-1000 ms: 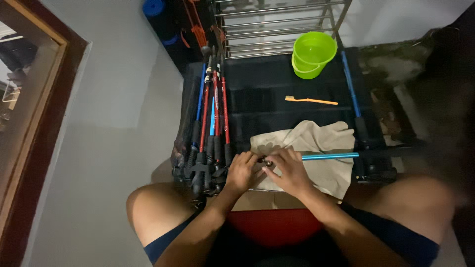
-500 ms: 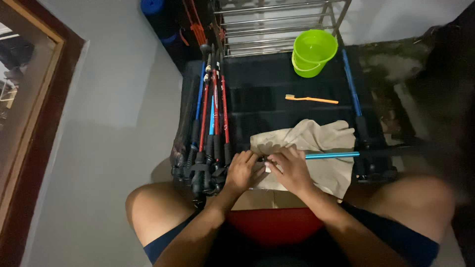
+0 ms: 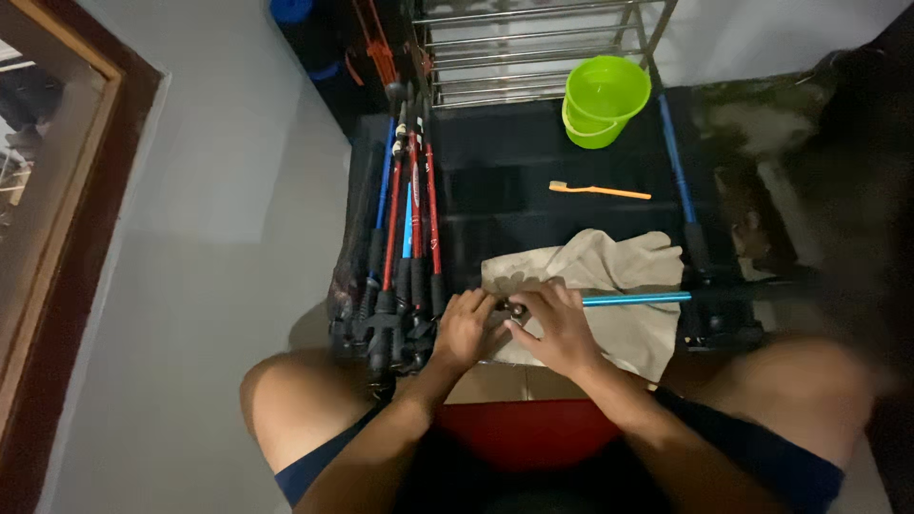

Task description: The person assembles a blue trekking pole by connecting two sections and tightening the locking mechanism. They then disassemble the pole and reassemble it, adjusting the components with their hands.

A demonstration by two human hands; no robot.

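Note:
My left hand [image 3: 466, 328] and my right hand [image 3: 555, 326] meet over the near end of a blue pole [image 3: 636, 299] that lies across a beige cloth [image 3: 609, 286]. Both hands grip the pole's dark end piece between their fingertips. The pole runs to the right, off the cloth. Just left of my left hand lies a bundle of red, blue and black trekking poles [image 3: 405, 247], handles toward me. My bare knees frame the scene at the bottom.
A lime-green bucket [image 3: 602, 99] stands at the back on a dark mat [image 3: 533, 162]. An orange toothbrush [image 3: 600, 191] lies in front of it. A metal rack [image 3: 533, 43] rises behind. Another blue pole [image 3: 674, 157] lies at the right. A wooden door frame [image 3: 67, 238] is left.
Almost nothing differs: both hands stay on the end of the blue pole, with only slight finger movement.

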